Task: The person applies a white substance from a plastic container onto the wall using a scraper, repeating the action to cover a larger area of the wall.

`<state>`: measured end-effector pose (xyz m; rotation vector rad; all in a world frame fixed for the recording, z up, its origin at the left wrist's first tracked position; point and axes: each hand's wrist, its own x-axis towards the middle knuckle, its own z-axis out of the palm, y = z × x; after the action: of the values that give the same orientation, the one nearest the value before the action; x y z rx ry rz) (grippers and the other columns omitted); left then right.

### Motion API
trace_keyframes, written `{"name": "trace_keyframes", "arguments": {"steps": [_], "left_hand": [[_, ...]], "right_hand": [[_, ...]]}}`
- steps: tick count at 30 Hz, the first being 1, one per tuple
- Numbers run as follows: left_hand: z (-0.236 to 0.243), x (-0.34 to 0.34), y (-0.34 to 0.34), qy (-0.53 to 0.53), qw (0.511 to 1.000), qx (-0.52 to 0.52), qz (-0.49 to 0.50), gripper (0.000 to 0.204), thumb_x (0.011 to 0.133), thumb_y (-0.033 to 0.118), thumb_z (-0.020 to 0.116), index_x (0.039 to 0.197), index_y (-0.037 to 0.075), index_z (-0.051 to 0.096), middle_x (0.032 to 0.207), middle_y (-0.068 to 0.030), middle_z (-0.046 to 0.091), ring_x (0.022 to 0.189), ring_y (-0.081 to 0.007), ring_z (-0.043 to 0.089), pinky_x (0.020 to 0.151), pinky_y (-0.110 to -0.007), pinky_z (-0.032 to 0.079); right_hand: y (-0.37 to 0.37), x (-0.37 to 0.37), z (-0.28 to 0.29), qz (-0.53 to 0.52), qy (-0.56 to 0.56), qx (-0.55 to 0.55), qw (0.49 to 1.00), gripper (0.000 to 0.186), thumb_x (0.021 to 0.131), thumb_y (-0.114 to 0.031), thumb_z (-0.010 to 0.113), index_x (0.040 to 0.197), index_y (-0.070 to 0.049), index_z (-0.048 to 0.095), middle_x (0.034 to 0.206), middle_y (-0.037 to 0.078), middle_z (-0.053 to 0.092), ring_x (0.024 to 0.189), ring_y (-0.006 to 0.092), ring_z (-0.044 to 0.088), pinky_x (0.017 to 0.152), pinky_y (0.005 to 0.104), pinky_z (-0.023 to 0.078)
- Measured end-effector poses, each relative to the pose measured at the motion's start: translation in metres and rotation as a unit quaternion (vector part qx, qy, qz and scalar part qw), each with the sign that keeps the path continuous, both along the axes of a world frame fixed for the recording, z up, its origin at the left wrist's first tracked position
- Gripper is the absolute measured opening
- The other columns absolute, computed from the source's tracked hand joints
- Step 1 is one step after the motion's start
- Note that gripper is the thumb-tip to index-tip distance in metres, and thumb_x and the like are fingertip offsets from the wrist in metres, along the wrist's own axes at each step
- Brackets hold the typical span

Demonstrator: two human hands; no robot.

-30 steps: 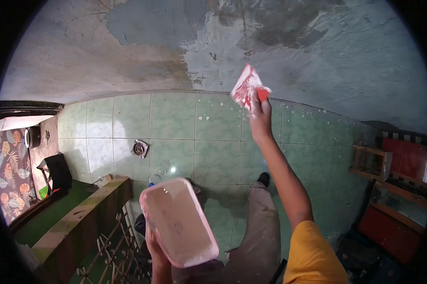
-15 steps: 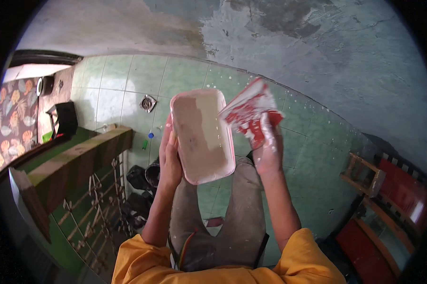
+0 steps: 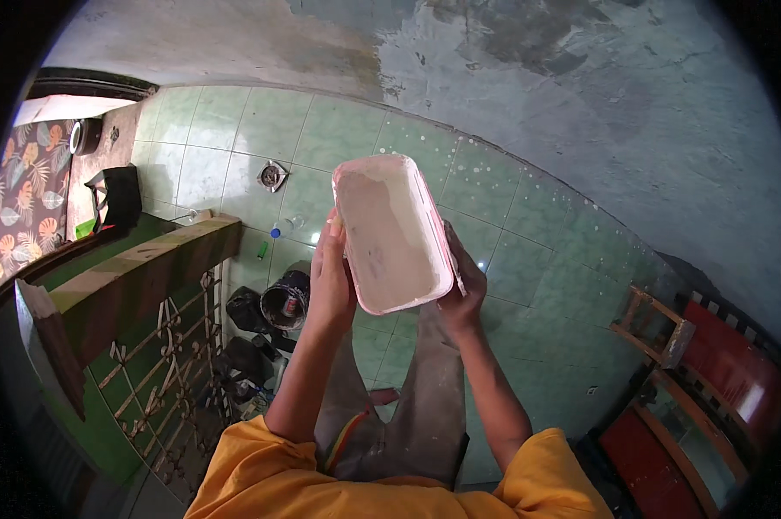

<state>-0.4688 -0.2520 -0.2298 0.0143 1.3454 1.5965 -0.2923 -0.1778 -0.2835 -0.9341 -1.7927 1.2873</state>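
Observation:
A long plastic tub (image 3: 429,232) with rounded corners and a pinkish rim is held out over my legs, its long axis tilted slightly. Pale, creamy residue coats its inside, with a darker patch toward the left. My left hand (image 3: 332,281) grips the tub's left side, thumb up by the rim and fingers hidden beneath. On the opposite side, my right hand (image 3: 466,281) is closed against the tub's lower right edge. A thin pale edge shows by those fingers, but the red spreader is otherwise out of sight, probably behind the tub.
Grey plastered wall (image 3: 581,95) rises beyond the green tiled floor (image 3: 512,251), which has white splatters. A black bucket (image 3: 285,303) and dark bags stand left of my legs, near a metal railing (image 3: 170,355). A wooden frame (image 3: 654,324) is at right.
My right hand has come in to the tub's right side, and the red, white-smeared spreader has gone from view. The tub has shifted slightly right and turned a little.

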Motion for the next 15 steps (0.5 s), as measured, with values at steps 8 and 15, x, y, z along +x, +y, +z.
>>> {"name": "trace_keyframes", "arguments": {"steps": [8,15], "left_hand": [[-0.004,-0.041,-0.008,0.044,0.998,-0.019,-0.049,0.062,0.112,0.037,0.030,0.161,0.000,0.025,0.159,-0.0150,0.040,0.143,-0.0240,0.042,0.118,-0.038,0.035],[0.006,-0.055,-0.019,0.050,0.995,0.026,-0.087,0.065,0.111,0.033,0.042,0.161,-0.004,0.020,0.162,-0.0164,0.033,0.148,-0.0229,0.035,0.121,-0.035,0.028]], "right_hand": [[-0.007,-0.040,-0.058,-0.030,-0.046,0.061,0.997,0.043,0.098,-0.012,0.058,0.139,0.002,0.059,0.141,0.023,0.060,0.133,0.0348,0.058,0.111,0.0419,0.047],[0.028,-0.003,-0.061,-0.045,-0.178,-0.006,0.983,0.031,0.105,-0.021,0.056,0.127,-0.001,0.065,0.124,0.020,0.069,0.113,0.0303,0.069,0.096,0.0402,0.053]]}}
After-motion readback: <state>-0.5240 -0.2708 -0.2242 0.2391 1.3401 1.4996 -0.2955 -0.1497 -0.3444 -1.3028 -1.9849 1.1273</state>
